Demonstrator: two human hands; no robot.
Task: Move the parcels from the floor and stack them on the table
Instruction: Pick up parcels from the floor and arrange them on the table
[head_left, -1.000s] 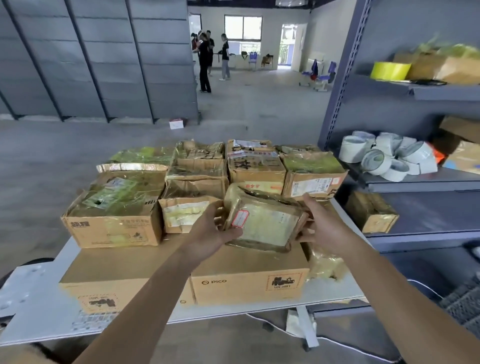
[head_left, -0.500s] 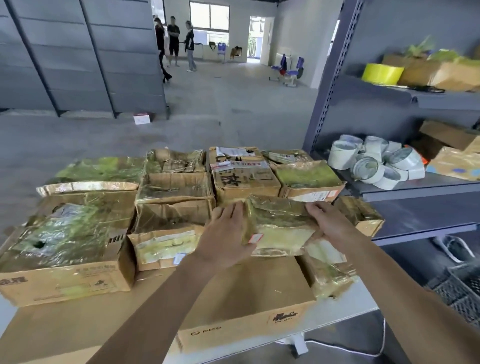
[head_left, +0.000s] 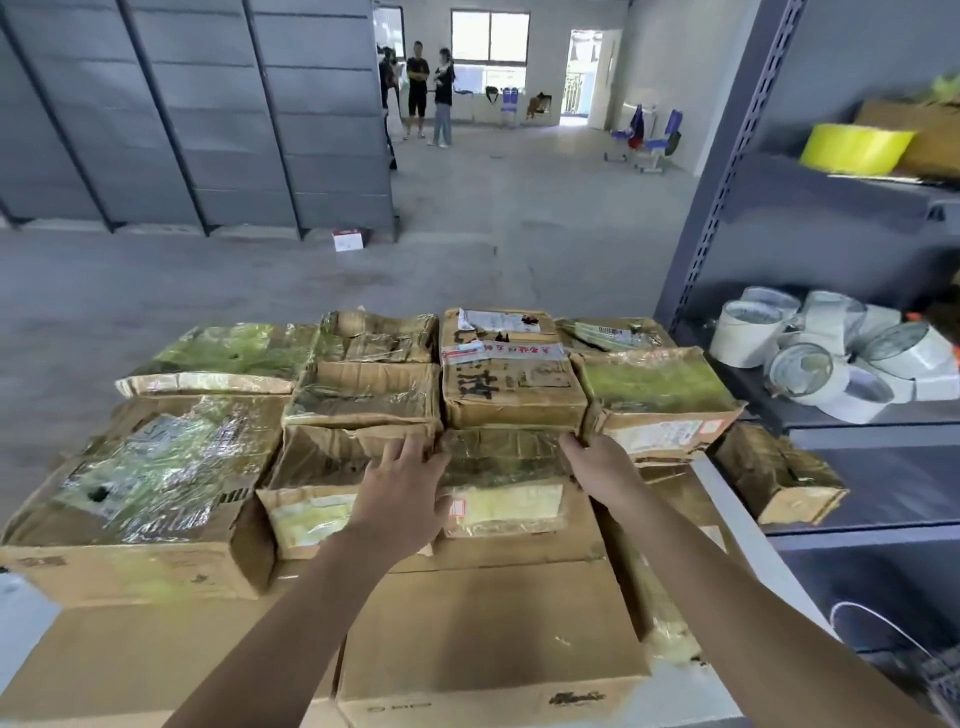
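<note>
A small taped brown parcel lies flat on top of a large plain carton, pressed against the row of parcels behind it. My left hand grips its left side and my right hand its right side. Several worn, tape-wrapped parcels fill the white table: a big box at the left, a box with black writing straight behind, a green-topped box at the right.
A grey metal rack stands at the right, holding white tape rolls, a yellow roll and a small parcel. A grey partition wall is at the left. Three people stand far back on the concrete floor. A small box lies there.
Both hands carried the small parcel forward and down from mid-air and laid it flat on the large carton against the back row. I have stepped closer to the table.
</note>
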